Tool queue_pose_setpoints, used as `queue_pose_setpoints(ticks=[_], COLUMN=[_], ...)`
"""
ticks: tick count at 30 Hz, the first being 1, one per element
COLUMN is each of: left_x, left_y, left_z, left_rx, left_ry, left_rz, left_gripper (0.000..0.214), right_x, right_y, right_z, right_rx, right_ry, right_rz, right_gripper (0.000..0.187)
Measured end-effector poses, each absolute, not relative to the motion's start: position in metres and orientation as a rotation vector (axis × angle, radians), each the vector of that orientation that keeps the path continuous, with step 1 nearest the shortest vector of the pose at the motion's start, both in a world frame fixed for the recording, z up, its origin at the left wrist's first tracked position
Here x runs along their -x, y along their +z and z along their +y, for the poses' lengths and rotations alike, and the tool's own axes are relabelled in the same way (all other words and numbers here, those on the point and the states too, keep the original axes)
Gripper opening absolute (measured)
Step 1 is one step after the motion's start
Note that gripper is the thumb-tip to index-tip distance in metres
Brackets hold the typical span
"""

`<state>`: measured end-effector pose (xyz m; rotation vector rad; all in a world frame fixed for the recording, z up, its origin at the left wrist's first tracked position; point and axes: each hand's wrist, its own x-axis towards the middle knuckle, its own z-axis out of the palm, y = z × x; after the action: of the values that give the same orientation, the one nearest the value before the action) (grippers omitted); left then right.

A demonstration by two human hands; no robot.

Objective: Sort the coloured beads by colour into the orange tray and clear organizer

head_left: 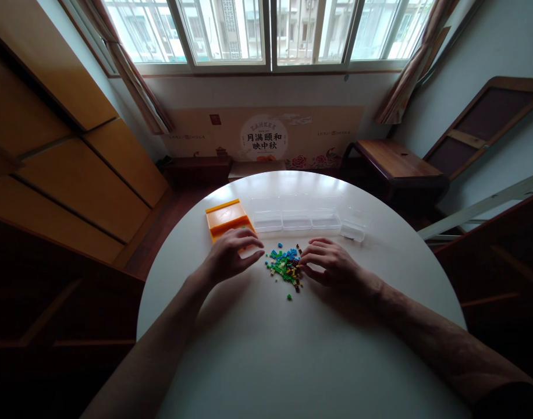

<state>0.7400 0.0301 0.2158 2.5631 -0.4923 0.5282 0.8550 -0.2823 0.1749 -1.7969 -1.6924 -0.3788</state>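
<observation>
A small heap of tiny coloured pieces (pixel 285 265), blue, green, yellow and dark, lies on the round white table (pixel 266 349). My left hand (pixel 231 254) rests palm down just left of the heap, fingers curled loosely over a small clear box, at the near edge of an orange tray (pixel 226 217). My right hand (pixel 327 263) lies at the heap's right edge, fingers bent and fingertips touching the pieces. One green piece (pixel 288 297) sits apart, nearer to me.
Several clear plastic boxes (pixel 297 219) stand in a row behind the heap, with a smaller one (pixel 352 230) at the right end. A dark wooden bench (pixel 393 163) and wooden cabinets (pixel 66 174) surround the table under a wide window (pixel 266 29).
</observation>
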Motion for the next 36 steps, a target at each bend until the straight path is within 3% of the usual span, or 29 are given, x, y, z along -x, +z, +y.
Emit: queue_pose_setpoints(ticks=[8,36], left_x=[-0.737,-0.738], left_y=[0.198,0.2], left_z=[0.008,0.012], left_rx=[-2.491,-2.476], left_ry=[0.324,0.287], left_rz=[-0.74,-0.759], left_gripper=[0.011,0.011], right_x=[-0.854,-0.853], right_y=[0.178,0.179], right_z=[-0.282,-0.283], right_rx=[1.814,1.811], right_ry=[-0.365,-0.366], right_rz=[-1.685,-1.693], right_gripper=[0.004,0.006])
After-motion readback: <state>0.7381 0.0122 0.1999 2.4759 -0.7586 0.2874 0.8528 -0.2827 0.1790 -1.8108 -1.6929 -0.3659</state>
